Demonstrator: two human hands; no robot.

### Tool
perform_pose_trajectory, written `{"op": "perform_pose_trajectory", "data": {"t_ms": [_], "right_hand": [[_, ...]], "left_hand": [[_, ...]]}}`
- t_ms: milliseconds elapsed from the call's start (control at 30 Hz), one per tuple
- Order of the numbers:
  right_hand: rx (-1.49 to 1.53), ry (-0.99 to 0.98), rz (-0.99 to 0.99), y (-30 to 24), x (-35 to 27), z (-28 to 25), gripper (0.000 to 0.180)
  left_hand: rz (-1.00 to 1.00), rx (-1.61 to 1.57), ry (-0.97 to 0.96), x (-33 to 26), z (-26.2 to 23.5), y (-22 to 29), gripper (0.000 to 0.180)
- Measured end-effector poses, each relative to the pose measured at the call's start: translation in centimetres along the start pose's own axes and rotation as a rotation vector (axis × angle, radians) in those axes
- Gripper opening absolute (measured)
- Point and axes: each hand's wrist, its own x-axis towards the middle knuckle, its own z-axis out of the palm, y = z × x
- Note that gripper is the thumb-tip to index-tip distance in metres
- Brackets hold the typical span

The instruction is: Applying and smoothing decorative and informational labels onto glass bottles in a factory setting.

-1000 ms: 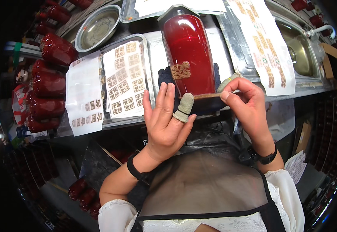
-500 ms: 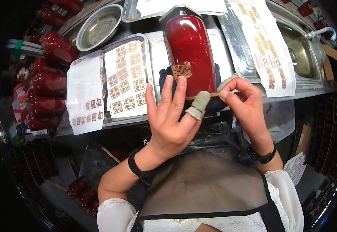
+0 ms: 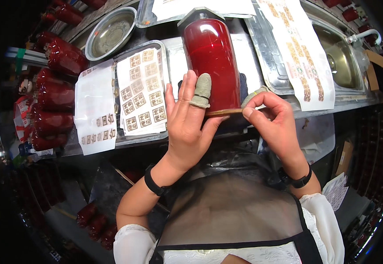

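Observation:
A glossy dark-red bottle [image 3: 213, 61] lies on the work surface, its neck away from me and its brownish base rim [image 3: 224, 112] toward me. My left hand [image 3: 187, 119] is open, its fingers stretched along the bottle's lower left side. One of those fingers wears a grey-green finger cot [image 3: 203, 88]; the hand covers the place of the gold decal. My right hand [image 3: 273, 121] is closed, thumb and forefinger pinched at the right end of the base rim. Behind them another grey-green finger cot [image 3: 254, 95] touches the bottle's right side. Dark cloth [image 3: 243, 86] shows beneath the bottle.
Sheets of brown printed decals [image 3: 141, 94] lie on a metal tray at left, beside another sheet [image 3: 95, 110]. A long decal sheet [image 3: 301, 57] hangs over the right tray. Beyond are a metal bowl [image 3: 111, 37], a sink [image 3: 343, 66] and several red bottles [image 3: 55, 92].
My left hand has tilted and pressed nearer the bottle; its cot-covered finger now lies on the bottle, covering the decal. The bottle and my right hand have shifted slightly left.

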Motion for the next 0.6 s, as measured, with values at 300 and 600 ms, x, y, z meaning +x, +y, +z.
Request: {"op": "perform_pose_trajectory", "data": {"t_ms": [300,600], "right_hand": [[-0.008,0.022,-0.08,0.1,0.3,-0.5,0.007],[-0.006,0.023,-0.055,0.6,0.5,-0.4,0.008]], "left_hand": [[0.036,0.087,-0.092,-3.4,-2.0,0.6,0.05],[0.129,0.176,-0.06,-1.4,-1.3,2.0,0.042]]}}
